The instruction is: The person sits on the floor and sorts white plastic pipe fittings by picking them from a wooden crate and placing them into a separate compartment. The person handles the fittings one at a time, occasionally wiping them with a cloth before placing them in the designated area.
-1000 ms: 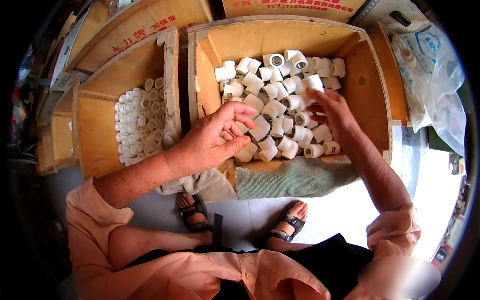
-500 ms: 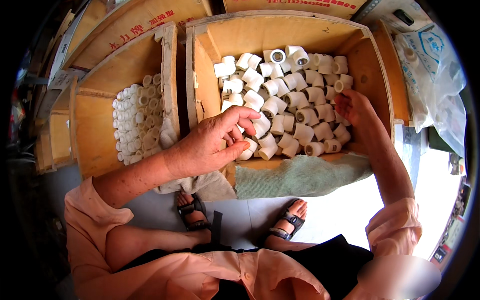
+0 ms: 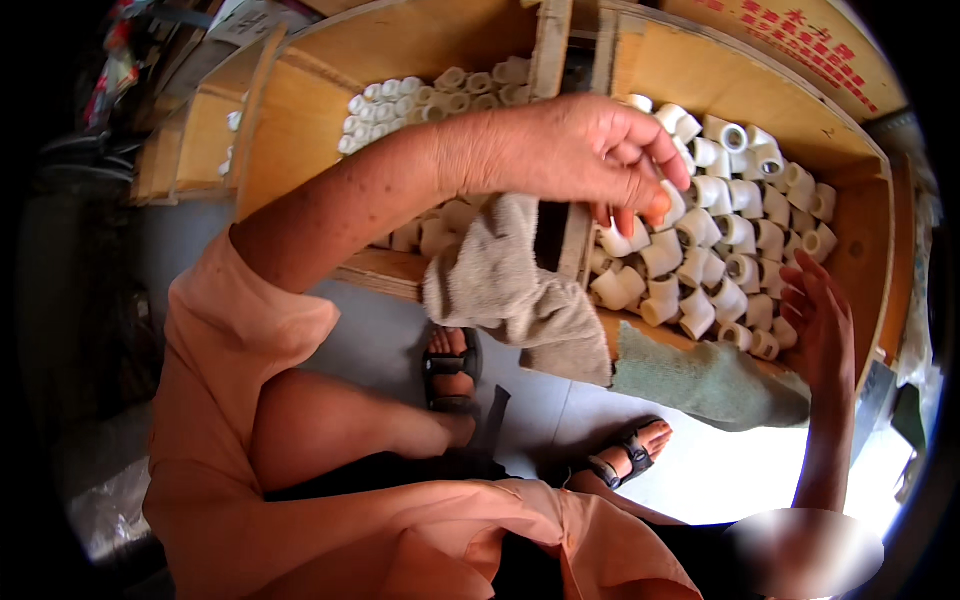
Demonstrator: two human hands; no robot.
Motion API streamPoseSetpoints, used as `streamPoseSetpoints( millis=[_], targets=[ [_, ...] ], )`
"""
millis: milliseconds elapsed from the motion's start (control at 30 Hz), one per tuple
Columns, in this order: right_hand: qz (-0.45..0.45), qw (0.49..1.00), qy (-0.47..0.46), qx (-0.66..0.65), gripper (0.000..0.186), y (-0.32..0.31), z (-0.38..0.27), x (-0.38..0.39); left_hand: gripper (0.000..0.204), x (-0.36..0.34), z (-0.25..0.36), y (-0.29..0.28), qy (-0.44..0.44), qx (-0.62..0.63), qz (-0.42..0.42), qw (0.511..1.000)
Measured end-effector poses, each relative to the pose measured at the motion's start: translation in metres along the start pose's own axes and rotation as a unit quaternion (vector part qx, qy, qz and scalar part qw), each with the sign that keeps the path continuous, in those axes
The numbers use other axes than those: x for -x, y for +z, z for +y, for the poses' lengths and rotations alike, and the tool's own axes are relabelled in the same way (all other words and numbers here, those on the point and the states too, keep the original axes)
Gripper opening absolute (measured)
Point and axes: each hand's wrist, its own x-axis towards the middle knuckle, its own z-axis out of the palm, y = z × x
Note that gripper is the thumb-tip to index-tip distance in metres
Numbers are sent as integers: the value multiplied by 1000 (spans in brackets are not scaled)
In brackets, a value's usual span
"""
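Observation:
White plastic pipe elbows point(image 3: 700, 266) lie heaped in a wooden crate point(image 3: 870, 230) at the right. My left hand point(image 3: 590, 150) hangs over that crate's left wall and the nearest elbows. Its fingers are curved, with a gap between index finger and thumb, and nothing plainly held. By the crate's right side is my right hand point(image 3: 824, 318), its fingers apart and bent toward the elbows, gripping nothing that I can see. Below my left forearm, a brown-grey cloth point(image 3: 490, 260) drapes over the crate edges.
A second wooden crate point(image 3: 300, 120) at the left holds smaller white fittings point(image 3: 385, 108), partly hidden by my left arm. Green cloth point(image 3: 700, 380) covers the right crate's near edge. A printed carton point(image 3: 790, 40) stands behind. My sandalled feet point(image 3: 630, 455) are below.
The view has swung left, so the crates sit farther right. My left hand has moved toward the crate's left wall; my right hand has drawn slightly nearer along its right side.

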Motion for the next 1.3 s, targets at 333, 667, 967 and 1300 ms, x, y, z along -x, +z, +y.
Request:
streamPoseSetpoints(
  millis=[333, 667, 967, 1300],
  targets=[
    [-141, 946, -47, 289, 25, 82, 1, 39, 28, 87, -73, -118, -120, -137, 274, 944],
    [-136, 949, -62, 277, 22, 83, 3, 37, 16, 127, -173, -145, -256, -308, 275, 874],
    [-137, 947, -45, 288, 22, 89, 0, 36, 21, 166, -217, -149, -464, -340, 59, 816],
    [-135, 951, -27, 277, 22, 86, 2, 35, 53, 166, -217, -119, -530, -305, -103, 785]
  ],
)
